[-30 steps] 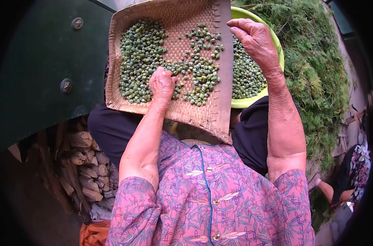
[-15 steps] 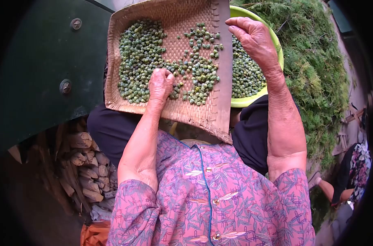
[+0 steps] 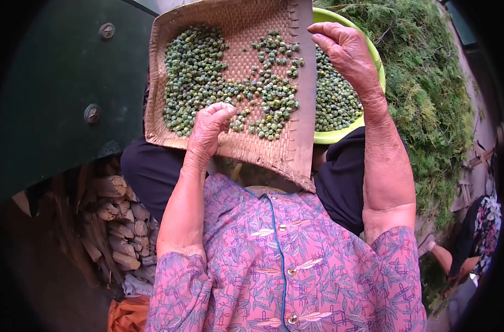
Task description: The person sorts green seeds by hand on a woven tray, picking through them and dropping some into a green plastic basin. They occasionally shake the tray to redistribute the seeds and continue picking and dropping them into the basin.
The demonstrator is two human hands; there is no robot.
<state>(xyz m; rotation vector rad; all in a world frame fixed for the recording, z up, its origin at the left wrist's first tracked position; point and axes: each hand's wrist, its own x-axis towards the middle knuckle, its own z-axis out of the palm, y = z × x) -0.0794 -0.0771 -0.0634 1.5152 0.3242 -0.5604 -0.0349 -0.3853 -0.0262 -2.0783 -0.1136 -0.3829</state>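
Observation:
A woven winnowing tray point(image 3: 232, 50) with a flat strip along its right edge rests over my lap. Small round green cones or berries point(image 3: 194, 72) lie in it, dense on the left and looser on the right. My left hand point(image 3: 207, 130) is above the tray's near side, thumb and fingers pinched together; anything between them is hidden. By the right edge strip, my right hand point(image 3: 346, 52) hangs over a yellow-green basin point(image 3: 380, 72) of the same green pieces. Its fingers are bent, with a small gap at the thumb and nothing visible inside.
Cut green branches point(image 3: 418, 99) are heaped to the right of the basin. A dark green panel with metal studs point(image 3: 47, 94) stands at left, above stacked firewood point(image 3: 122, 232). An orange cloth or bag point(image 3: 129, 315) lies below. Another person's leg point(image 3: 443, 257) shows at far right.
My left hand has drawn back slightly toward me and to the left, and its wrist has turned so the fingers point right. My right hand keeps nearly the same pose.

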